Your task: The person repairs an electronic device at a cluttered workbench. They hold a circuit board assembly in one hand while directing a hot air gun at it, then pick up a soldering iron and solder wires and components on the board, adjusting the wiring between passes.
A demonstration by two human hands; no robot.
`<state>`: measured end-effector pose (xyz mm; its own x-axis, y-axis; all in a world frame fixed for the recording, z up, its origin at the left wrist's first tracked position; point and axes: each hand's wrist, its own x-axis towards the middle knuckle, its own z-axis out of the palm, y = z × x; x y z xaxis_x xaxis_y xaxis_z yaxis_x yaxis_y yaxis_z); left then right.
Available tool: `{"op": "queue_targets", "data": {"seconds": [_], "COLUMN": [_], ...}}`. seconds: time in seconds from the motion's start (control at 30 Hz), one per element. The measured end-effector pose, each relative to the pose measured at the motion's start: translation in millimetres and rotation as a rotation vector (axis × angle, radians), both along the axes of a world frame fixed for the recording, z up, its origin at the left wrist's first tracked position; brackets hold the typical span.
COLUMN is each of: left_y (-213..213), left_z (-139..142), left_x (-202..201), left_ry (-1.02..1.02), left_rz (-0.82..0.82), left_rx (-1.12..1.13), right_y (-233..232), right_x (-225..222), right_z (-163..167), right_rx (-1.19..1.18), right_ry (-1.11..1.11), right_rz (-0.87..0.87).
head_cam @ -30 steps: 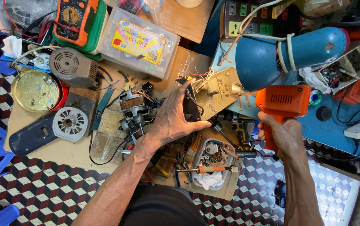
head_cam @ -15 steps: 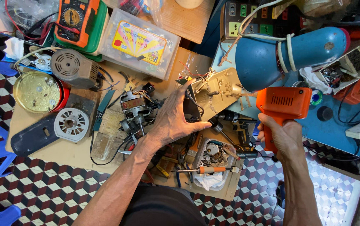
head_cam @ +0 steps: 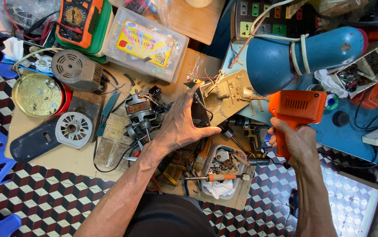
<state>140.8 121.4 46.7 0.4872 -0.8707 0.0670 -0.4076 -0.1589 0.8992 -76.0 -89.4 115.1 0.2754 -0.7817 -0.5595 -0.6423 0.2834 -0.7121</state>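
1. The left hand (head_cam: 181, 125) lies spread on the table (head_cam: 66, 160), its fingers pinching the near-left edge of the board (head_cam: 224, 98).
2. The board is beige; its long axis runs from near-left to far-right.
3. The right hand (head_cam: 298, 141) is closed around the grip of the orange gun (head_cam: 295, 107), just right of the board.
4. The left hand is nearer to the board.

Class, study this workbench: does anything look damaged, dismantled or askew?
Yes. A bare motor core lies exposed beside the left hand, with its grey vented cover and white end cap scattered apart.
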Motion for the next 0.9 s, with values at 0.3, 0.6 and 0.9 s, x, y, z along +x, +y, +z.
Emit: {"op": "queue_targets", "data": {"seconds": [0.3,0.6,0.9], "left_y": [-0.6,-0.1,-1.5], "left_z": [3.2,4.9,0.3], "left_x": [0.3,0.1,-1.5], "left_ry": [0.019,0.001,0.008], "left_rz": [-0.001,0.003,0.001], "left_rx": [0.010,-0.008,0.018], "right_y": [2.8,1.2,1.7], "right_x": [-3.2,1.0,1.5], "right_z": [4.9,-1.6,3.6], "right_rx": [0.004,-0.018,-0.043], "right_ry": [-0.050,0.038,0.109], "right_rz": [0.001,0.019,0.042]}}
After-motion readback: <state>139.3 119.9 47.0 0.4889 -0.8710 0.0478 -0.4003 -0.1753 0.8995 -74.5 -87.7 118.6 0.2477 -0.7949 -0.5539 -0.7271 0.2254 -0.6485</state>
